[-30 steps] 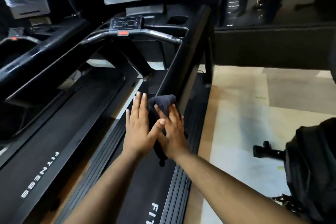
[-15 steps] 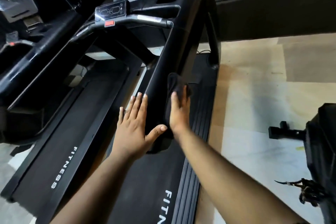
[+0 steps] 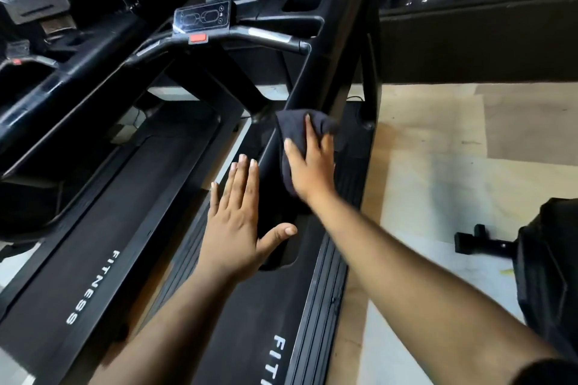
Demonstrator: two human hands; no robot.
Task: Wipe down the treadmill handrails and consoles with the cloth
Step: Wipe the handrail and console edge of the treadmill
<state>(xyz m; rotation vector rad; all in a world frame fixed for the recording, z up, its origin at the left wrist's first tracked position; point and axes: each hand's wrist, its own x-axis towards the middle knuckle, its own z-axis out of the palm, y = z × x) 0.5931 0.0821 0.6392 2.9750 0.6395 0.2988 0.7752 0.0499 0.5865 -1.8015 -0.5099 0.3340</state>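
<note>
1. Head view: our right hand (image 3: 312,162) presses the dark cloth (image 3: 292,134) flat against the treadmill's right handrail (image 3: 316,72), fingers straight.
2. Our left hand (image 3: 237,222) lies open on the near end of that handrail, holding nothing.
3. Farther off, we see the small console (image 3: 201,19) with its red button (image 3: 198,38).

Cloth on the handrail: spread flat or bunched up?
Bunched. The dark cloth is draped in folds over the handrail, pressed by the right hand.
</note>
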